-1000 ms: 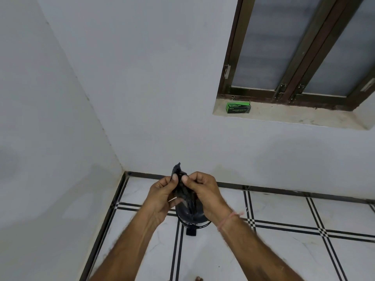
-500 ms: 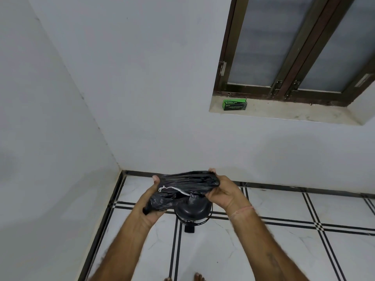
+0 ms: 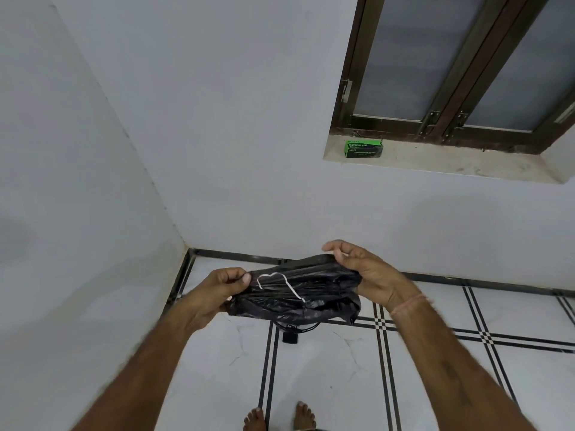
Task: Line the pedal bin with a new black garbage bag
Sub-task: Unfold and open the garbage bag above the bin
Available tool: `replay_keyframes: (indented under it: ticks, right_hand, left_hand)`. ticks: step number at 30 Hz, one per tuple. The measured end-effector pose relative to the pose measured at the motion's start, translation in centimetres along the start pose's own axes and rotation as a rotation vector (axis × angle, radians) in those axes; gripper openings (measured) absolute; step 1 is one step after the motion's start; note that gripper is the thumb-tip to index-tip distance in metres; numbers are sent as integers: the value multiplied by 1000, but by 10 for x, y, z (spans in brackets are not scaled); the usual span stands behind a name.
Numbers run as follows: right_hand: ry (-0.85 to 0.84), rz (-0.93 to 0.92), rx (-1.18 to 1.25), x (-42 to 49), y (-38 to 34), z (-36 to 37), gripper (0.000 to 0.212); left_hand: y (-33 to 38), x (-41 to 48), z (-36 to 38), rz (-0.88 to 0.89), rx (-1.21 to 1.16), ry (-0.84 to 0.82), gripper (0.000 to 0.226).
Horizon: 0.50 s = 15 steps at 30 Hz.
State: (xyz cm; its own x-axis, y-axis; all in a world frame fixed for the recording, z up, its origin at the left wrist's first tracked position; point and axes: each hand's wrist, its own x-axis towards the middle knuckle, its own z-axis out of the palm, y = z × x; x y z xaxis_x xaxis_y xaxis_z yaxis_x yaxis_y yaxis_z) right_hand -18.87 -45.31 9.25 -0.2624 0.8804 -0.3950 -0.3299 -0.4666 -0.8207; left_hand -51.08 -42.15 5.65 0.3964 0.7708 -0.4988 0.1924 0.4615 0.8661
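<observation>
Overhead, both hands pinch the folded black garbage bag at its ends: the left hand by thumb and fingers, the right hand likewise. A white drawstring loops across it. The pedal bin (mostly hidden) stands on the tiled floor directly beneath.

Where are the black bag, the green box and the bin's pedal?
black bag (image 3: 326, 284), head view, its crumpled middle.
green box (image 3: 364, 149), head view, its front face.
bin's pedal (image 3: 289, 338), head view, the black tab on the floor.
</observation>
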Motion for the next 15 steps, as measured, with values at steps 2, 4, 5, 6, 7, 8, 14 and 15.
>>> replay_keyframes:
  ticks: [2,4,5,6,7,8,14,15]
  right_hand:
    - [20,-27,74,-2,5,1,20]
    - [-42,-9,-19,-4,16,5,24]
    - [-81,9,-154,-6,21,8,26]
    - [-115,16,-305,-8,28,8,27]
    - [-128,16,-425,-7,34,5,28]
    - [-113,16,-486,-6,38,1,27]
    - [252,19,-294,10,31,-30,15]
    - [309,-8,-163,12,25,-35,16]
  left_hand:
    - [1,3,6,-35,-166,50,38]
    - [7,5,13,-64,-371,99,41]
    - [11,6,15,-80,-470,137,43]
    - [15,6,17,-88,-562,158,45]
    - [16,6,16,-84,-639,168,46]
    - [16,7,15,-79,-684,162,45]
    - [-14,0,5,-40,-411,25,45]
    - [-20,-1,4,-52,-306,-25,54]
